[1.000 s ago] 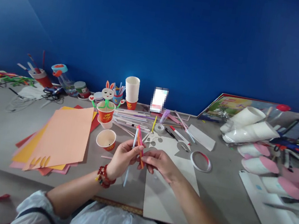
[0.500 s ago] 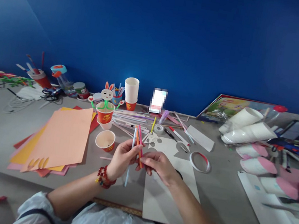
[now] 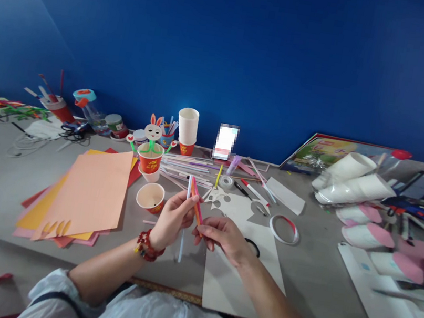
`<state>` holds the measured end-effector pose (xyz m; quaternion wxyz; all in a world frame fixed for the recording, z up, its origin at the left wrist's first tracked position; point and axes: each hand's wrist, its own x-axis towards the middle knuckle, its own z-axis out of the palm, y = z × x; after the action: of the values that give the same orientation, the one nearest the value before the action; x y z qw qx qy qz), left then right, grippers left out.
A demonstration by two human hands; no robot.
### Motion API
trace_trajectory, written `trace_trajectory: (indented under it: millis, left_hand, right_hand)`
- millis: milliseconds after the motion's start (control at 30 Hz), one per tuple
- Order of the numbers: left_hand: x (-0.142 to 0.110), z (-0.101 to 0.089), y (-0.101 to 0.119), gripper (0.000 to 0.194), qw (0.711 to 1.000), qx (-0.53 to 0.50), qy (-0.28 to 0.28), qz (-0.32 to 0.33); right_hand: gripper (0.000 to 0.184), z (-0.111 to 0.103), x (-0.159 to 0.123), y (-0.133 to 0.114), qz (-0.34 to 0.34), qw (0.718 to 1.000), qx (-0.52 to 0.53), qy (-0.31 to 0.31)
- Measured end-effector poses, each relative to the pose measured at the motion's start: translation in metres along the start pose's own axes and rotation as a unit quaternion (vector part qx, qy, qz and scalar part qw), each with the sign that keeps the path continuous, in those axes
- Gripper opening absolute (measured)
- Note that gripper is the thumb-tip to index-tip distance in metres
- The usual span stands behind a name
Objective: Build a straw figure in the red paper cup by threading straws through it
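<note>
A deep blue flat wall (image 3: 228, 50) fills the upper half of the view, and below it spreads a grey, flat-topped desk (image 3: 308, 285). The largest thing on its left side is a fanned stack of coloured paper sheets (image 3: 91, 189), peach on top, with yellow, pink and red edges showing beneath. A white rectangular sheet of card (image 3: 241, 285) lies at the near edge, partly under the right forearm. To the far right are white cylindrical paper cups in clear plastic wrap (image 3: 362, 189). Beyond the left hand stands a red paper cup with a white rabbit face and green arms (image 3: 150, 163).

The left grip (image 3: 172, 214) is closed around the upper part of a few slim, straight pink and orange sticks (image 3: 198, 214), thumb laid across them; the right grip (image 3: 222, 235) pinches their lower end. The sticks thus run slantwise between both grips, raised above the desk, with their top ends poking out past the left thumb. Just beside the left grip sits an open, round red-and-white paper cup (image 3: 150, 198), and to the right of the card lies a white ring of tape (image 3: 283, 241). Thinnest of all, a pale blue-white narrow strip (image 3: 181, 247) passes through the left grip, its lower end hanging below the fingers
</note>
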<state>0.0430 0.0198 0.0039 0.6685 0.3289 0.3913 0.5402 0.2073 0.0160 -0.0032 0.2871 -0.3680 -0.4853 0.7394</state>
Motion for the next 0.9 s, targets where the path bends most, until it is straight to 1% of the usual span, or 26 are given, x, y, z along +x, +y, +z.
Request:
trace_trajectory:
  millis: [200,433,600,700,800,900]
  left_hand:
    - [0.003,-0.002,0.012,0.033,1.000,-0.014,-0.014,0.020]
    - [0.004,-0.002,0.018,0.034,1.000,0.018,-0.012,0.020]
    - [0.008,-0.003,0.021,0.032,1.000,0.001,0.016,0.025]
    - [0.009,-0.004,0.022,0.031,0.999,-0.023,0.025,0.022]
    - [0.008,-0.002,0.020,0.033,0.999,-0.035,0.026,0.018]
    - [0.008,0.000,0.019,0.033,0.999,-0.030,0.020,0.021]
  right_hand:
    - [0.033,0.003,0.000,0.003,0.004,1.000,0.002,0.006]
    - [0.033,0.004,0.001,0.005,0.008,1.000,0.013,-0.001]
    - [0.033,0.006,-0.001,0.003,-0.010,1.000,-0.008,0.005]
    - [0.034,0.008,-0.004,-0.001,-0.026,0.998,-0.046,0.018]
    - [0.035,0.010,-0.006,-0.003,-0.035,0.996,-0.078,0.035]
    - [0.036,0.009,-0.006,-0.002,-0.024,0.997,-0.064,0.041]
